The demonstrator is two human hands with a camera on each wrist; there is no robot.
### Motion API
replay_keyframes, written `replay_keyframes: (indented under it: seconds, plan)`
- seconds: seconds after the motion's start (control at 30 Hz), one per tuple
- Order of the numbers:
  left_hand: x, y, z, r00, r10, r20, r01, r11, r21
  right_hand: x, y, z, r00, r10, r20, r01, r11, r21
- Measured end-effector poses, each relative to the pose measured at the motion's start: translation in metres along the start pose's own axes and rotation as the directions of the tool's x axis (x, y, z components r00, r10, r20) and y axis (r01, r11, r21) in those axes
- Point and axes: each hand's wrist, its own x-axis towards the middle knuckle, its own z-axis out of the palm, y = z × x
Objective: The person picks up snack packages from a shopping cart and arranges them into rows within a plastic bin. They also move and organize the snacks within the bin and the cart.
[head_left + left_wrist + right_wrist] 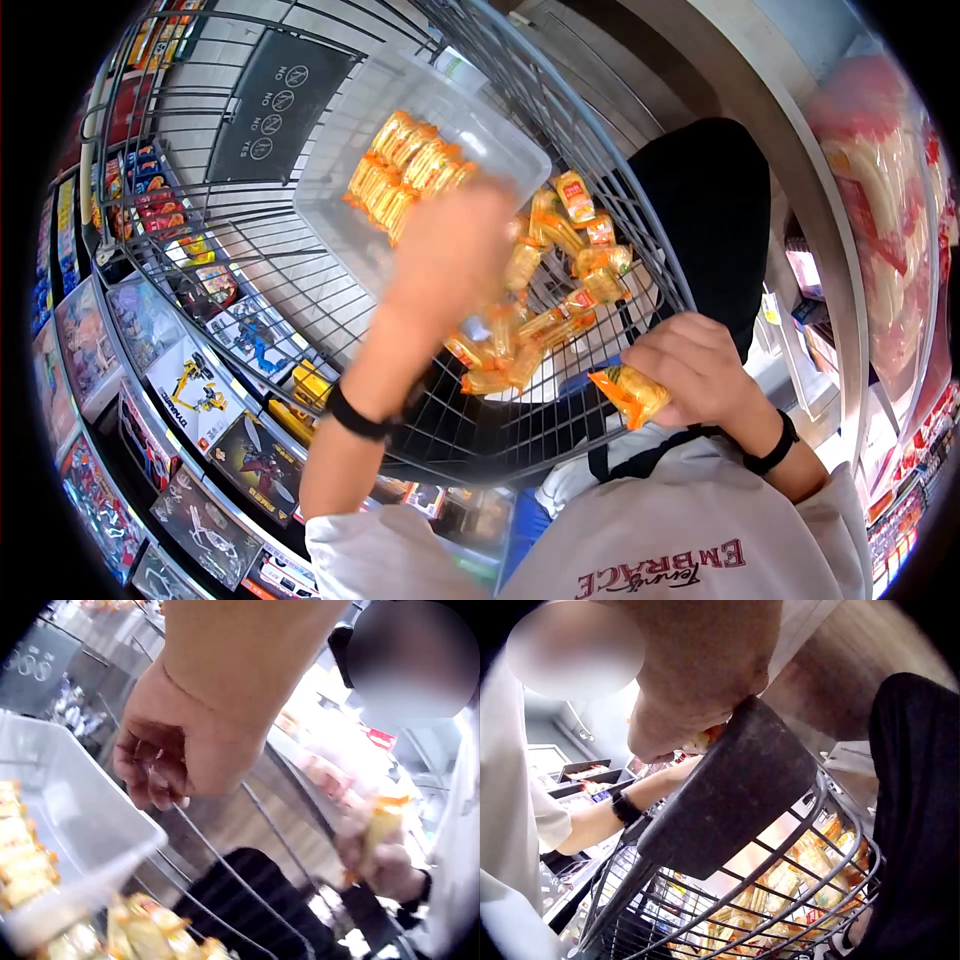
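In the head view my left hand [455,240], blurred, hovers over the near edge of the clear plastic bin [330,190]. The left wrist view shows my left hand [161,754] beside the bin, its fingers loosely curled around nothing visible. Rows of yellow-and-orange wrapped snacks [410,165] stand inside the bin. More wrapped snacks [520,340] lie loose in the shopping cart [480,450]. At the cart's right edge, my right hand [695,365] grips one wrapped snack [630,395]. Part of that snack [709,736] peeks from beneath the hand in the right wrist view.
The cart's wire walls surround the bin and loose snacks. A dark sign panel [275,105] hangs on its far side. Shelves of boxed toys [195,390] line the left, and large clear bags [870,180] stand on the right. A black-clad knee [715,220] is against the cart.
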Motion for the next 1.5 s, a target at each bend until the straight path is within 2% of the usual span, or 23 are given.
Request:
replay_keyframes:
  seconds: [0.1, 0.23, 0.3, 0.33, 0.4, 0.43, 0.47, 0.53, 0.57, 0.63, 0.67, 0.73, 0.77, 0.9, 0.97, 1.07, 1.2, 1.23, 1.27, 1.3, 1.33, 1.4, 1.5]
  plan:
    - [-0.022, 0.042, 0.051, 0.968, 0.244, 0.053, -0.236, 0.964, -0.126, 0.003, -0.003, -0.001, 1.0, 0.015, -0.012, -0.015, 1.0, 0.011]
    - [0.004, 0.038, 0.131, 0.986, 0.16, -0.052, -0.156, 0.985, 0.073, 0.003, -0.005, 0.0, 0.998, 0.021, -0.051, -0.021, 1.0, 0.006]
    - [0.018, 0.03, 0.154, 0.977, 0.002, -0.211, 0.018, 0.996, 0.091, 0.002, -0.007, 0.001, 0.996, 0.038, -0.083, -0.038, 0.999, 0.005]
    - [0.025, 0.024, 0.163, 0.977, 0.013, -0.215, 0.007, 0.995, 0.095, 0.003, -0.006, 0.0, 0.997, 0.036, -0.073, -0.037, 0.999, -0.009]
    - [0.027, 0.011, 0.174, 0.922, 0.203, -0.331, -0.162, 0.976, 0.149, 0.001, -0.007, 0.001, 0.998, 0.035, -0.06, -0.036, 0.999, -0.012]
    - [0.029, 0.008, 0.175, 0.947, 0.089, -0.308, -0.114, 0.991, -0.064, 0.002, -0.006, 0.002, 0.997, 0.035, -0.067, -0.036, 0.999, -0.012]
    - [0.03, 0.008, 0.178, 0.947, 0.088, -0.308, -0.112, 0.992, -0.06, 0.002, -0.007, 0.002, 0.997, 0.034, -0.072, -0.035, 0.999, -0.013]
    - [0.038, 0.021, 0.165, 0.933, -0.221, -0.284, 0.072, 0.888, -0.454, 0.001, -0.005, 0.004, 0.996, 0.017, -0.089, -0.018, 1.0, -0.015]
    - [0.045, 0.028, 0.162, 0.931, -0.225, -0.287, 0.074, 0.887, -0.455, 0.0, -0.005, 0.005, 0.995, 0.006, -0.102, -0.007, 1.0, -0.014]
    - [0.064, 0.039, 0.164, 0.889, -0.457, -0.023, 0.397, 0.796, -0.458, 0.0, -0.006, 0.006, 0.995, 0.013, -0.095, -0.015, 1.0, -0.024]
    - [0.068, 0.043, 0.165, 0.885, -0.464, -0.027, 0.401, 0.792, -0.461, 0.001, -0.006, 0.006, 0.995, 0.022, -0.094, -0.025, 0.999, -0.038]
    - [0.079, 0.049, 0.172, 0.889, -0.456, -0.047, 0.426, 0.86, -0.283, 0.001, -0.007, 0.005, 0.996, 0.027, -0.082, -0.03, 0.999, -0.039]
    - [0.088, 0.045, 0.184, 0.874, -0.482, -0.062, 0.44, 0.838, -0.322, 0.001, -0.007, 0.005, 0.996, 0.035, -0.077, -0.039, 0.998, -0.041]
    - [0.073, 0.024, 0.182, 0.874, -0.46, -0.155, 0.371, 0.839, -0.398, -0.002, -0.004, 0.009, 0.995, 0.024, -0.093, -0.026, 0.999, -0.028]
    - [0.057, 0.008, 0.171, 0.952, -0.306, -0.006, 0.215, 0.683, -0.698, -0.003, -0.003, 0.009, 0.994, 0.02, -0.112, -0.022, 1.0, -0.015]
    - [0.002, 0.025, 0.121, 0.967, -0.243, -0.074, 0.127, 0.715, -0.688, -0.004, -0.003, 0.006, 0.992, 0.052, -0.118, -0.045, 0.997, 0.059]
    - [-0.071, 0.049, 0.068, 0.94, -0.304, -0.156, 0.029, 0.525, -0.851, 0.0, -0.014, 0.001, 0.985, 0.07, -0.156, -0.053, 0.992, 0.112]
    - [-0.087, 0.057, 0.06, 0.921, -0.331, -0.206, -0.035, 0.456, -0.889, 0.003, -0.021, 0.0, 0.929, 0.308, -0.203, -0.215, 0.899, 0.382]
    - [-0.099, 0.068, 0.053, 0.917, -0.336, -0.215, -0.046, 0.445, -0.894, 0.004, -0.026, 0.0, 0.825, 0.536, -0.18, -0.326, 0.711, 0.623]
    - [-0.11, 0.079, 0.046, 0.902, -0.347, -0.259, -0.122, 0.369, -0.921, 0.004, -0.026, 0.001, 0.796, 0.601, -0.073, -0.289, 0.484, 0.826]
    - [-0.12, 0.086, 0.046, 0.884, -0.362, -0.297, -0.196, 0.29, -0.937, 0.008, -0.031, 0.001, 0.801, 0.594, -0.068, -0.298, 0.495, 0.816]
    - [-0.131, 0.1, 0.053, 0.867, -0.381, -0.322, -0.257, 0.213, -0.943, 0.019, -0.044, 0.005, 0.764, 0.627, 0.15, -0.278, 0.11, 0.954]
    - [-0.141, 0.112, 0.067, 0.76, -0.481, -0.438, -0.375, 0.227, -0.899, 0.018, -0.047, 0.012, 0.745, 0.602, 0.288, -0.302, -0.08, 0.95]
